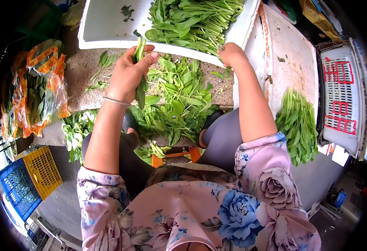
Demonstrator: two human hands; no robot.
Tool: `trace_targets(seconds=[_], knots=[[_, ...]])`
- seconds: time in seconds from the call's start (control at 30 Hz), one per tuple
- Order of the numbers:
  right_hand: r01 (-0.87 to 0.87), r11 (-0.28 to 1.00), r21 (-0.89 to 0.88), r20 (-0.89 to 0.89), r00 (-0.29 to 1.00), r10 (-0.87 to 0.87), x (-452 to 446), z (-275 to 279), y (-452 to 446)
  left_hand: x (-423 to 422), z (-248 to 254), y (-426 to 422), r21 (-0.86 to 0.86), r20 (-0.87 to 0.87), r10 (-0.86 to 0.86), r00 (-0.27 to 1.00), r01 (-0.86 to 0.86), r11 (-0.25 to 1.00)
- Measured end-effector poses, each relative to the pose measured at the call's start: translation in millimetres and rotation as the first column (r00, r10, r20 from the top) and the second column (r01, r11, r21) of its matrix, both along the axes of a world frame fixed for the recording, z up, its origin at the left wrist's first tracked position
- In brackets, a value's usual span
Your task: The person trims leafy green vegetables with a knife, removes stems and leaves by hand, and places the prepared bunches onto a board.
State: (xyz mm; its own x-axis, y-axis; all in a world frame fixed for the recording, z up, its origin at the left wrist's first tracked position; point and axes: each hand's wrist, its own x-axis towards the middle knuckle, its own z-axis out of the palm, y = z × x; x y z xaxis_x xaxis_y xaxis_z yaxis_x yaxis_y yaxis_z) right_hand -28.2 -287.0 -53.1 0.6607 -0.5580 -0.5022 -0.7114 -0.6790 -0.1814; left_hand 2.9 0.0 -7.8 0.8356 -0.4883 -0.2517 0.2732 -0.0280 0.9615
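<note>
My left hand (127,75) is closed round a small bunch of leafy greens (139,50); the pale stems stick up past the thumb and the leaves hang below the palm. At the near rim of a white foam box (108,44), my right hand (232,55) is closed with its fingertips at the stem ends of the greens. A thick pile of greens (191,23) lies in that box, stems towards the right. Between my feet, loose leaves and stalks (179,92) are heaped on the ground.
Orange-printed plastic bags of greens (37,88) stand at left, near blue (20,186) and yellow crates (43,171). On the right are a foam lid (290,54), a bundle of greens (298,125) and a white basket (340,92). An orange stool (177,154) shows below me.
</note>
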Motion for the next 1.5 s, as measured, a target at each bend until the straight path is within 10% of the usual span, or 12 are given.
trace_targets(seconds=[0.17,0.4,0.8,0.9,0.97,1.17,1.27,1.33,1.5], knots=[[-0.098,0.985,-0.143,0.023,0.995,0.102,-3,-1,-2,6,-6,2,0.056,0.053,0.072,0.996,-0.075,0.996],[0.179,0.963,0.2,0.709,0.652,-0.269,-14,20,-3,7,-6,4,0.113,0.087,0.072,0.994,-0.082,0.99],[0.165,0.92,0.356,0.798,0.458,-0.392,-26,43,5,3,-2,-3,0.082,0.09,0.075,0.993,-0.082,0.993],[-0.006,0.927,0.375,0.863,0.369,-0.347,-36,60,19,5,-10,-5,0.231,0.395,0.068,0.916,-0.171,0.958],[-0.075,0.916,0.394,0.865,0.366,-0.342,-40,64,36,0,-6,-9,0.191,0.843,0.064,0.534,-0.408,0.893],[-0.344,0.836,0.429,0.856,0.45,-0.254,-38,62,80,-15,16,-14,0.041,0.999,-0.027,0.04,-0.387,0.921],[-0.377,0.802,0.463,0.821,0.524,-0.227,-36,55,92,-15,15,-14,0.069,0.996,-0.037,0.085,-0.414,0.908],[-0.39,0.782,0.486,0.802,0.554,-0.222,-36,54,98,-11,6,-13,0.384,0.804,-0.161,0.572,-0.294,0.875],[-0.404,0.702,0.586,0.753,0.593,-0.286,-32,59,105,-7,0,-10,0.428,0.753,-0.192,0.629,-0.247,0.869]])
